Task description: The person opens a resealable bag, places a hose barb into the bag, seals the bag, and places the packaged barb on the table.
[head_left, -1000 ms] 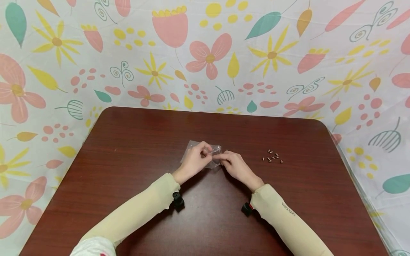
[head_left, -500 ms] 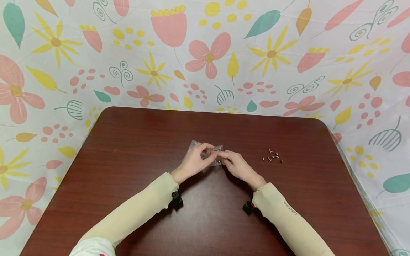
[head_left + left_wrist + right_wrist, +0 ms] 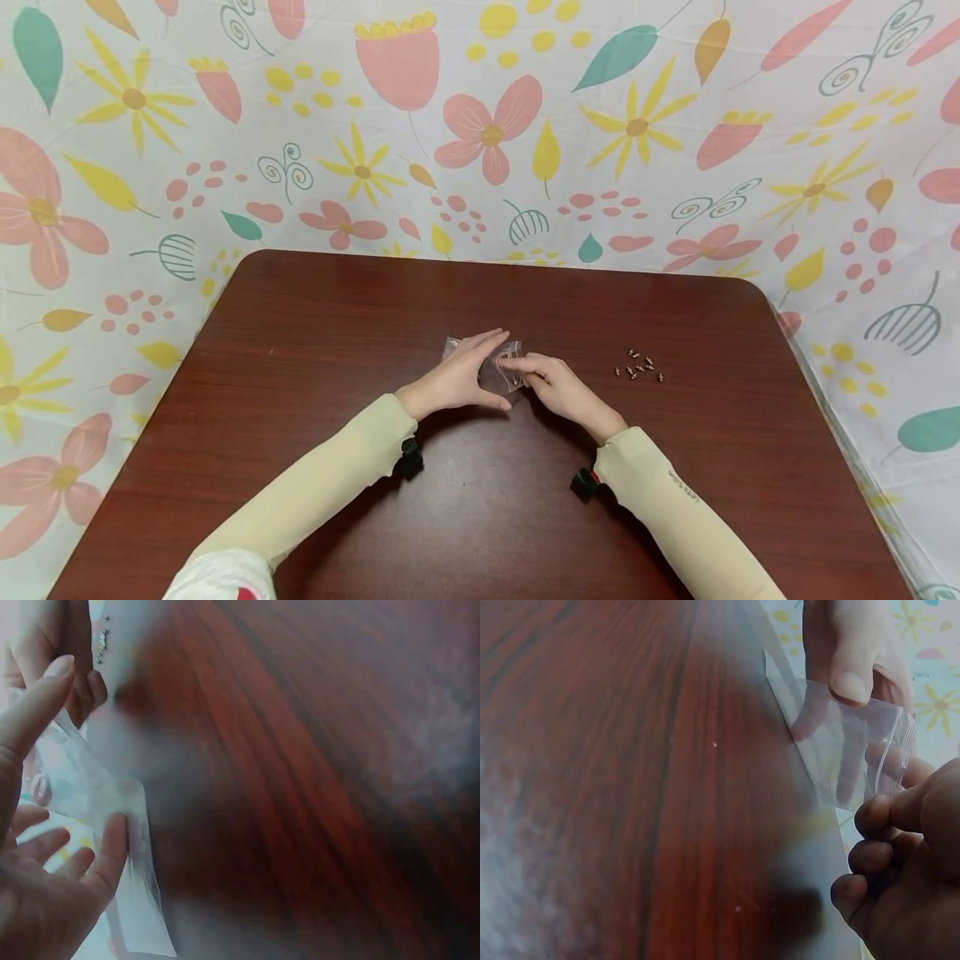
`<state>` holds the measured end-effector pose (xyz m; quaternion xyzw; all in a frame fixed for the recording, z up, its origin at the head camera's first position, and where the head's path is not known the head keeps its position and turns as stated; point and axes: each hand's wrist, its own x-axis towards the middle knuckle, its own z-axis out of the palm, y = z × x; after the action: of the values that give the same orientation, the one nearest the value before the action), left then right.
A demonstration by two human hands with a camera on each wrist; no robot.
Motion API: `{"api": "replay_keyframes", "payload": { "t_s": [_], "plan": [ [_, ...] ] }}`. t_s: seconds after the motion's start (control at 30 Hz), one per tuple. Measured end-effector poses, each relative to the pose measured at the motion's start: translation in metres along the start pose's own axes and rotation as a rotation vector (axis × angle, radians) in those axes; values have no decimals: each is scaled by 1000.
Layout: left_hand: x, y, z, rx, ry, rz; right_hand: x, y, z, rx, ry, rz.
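A clear plastic zip bag [image 3: 491, 381] is between the two hands near the table's middle. My left hand [image 3: 457, 375] spreads its thumb and fingers wide around the bag's left part. In the left wrist view, the bag [image 3: 142, 900] lies by the fingertips. My right hand [image 3: 558, 387] pinches the bag's ribbed zip end, its index finger extended along the bag and the other fingers curled. The right wrist view shows the see-through bag [image 3: 821, 746] with the left fingers visible through it. Whether anything lies inside the bag is hard to tell.
Several small metal pieces [image 3: 637, 367], like tiny screws, lie loose right of the right hand. The dark red-brown wooden table [image 3: 337, 317] has rounded far corners. Behind it hangs a white cloth [image 3: 480, 208] with a flower print.
My left hand has gone from a pinch on the bag to widely spread thumb and fingers. The right hand stays at the bag's right end. The small metal pieces have not moved.
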<state>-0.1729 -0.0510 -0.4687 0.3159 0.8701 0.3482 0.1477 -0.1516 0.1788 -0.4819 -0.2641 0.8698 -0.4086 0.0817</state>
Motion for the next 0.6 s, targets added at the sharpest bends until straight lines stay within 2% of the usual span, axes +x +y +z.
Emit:
{"api": "replay_keyframes", "payload": {
  "t_s": [0.1,0.27,0.6],
  "plan": [
    [4,-4,1,-4,-13,21,0,2,1,-5,-3,-7],
    [7,-6,2,-23,7,42,-1,2,1,4,1,-11],
    [7,-8,3,-32,41,50,-3,2,-2,26,-9,-52]
  ]
}}
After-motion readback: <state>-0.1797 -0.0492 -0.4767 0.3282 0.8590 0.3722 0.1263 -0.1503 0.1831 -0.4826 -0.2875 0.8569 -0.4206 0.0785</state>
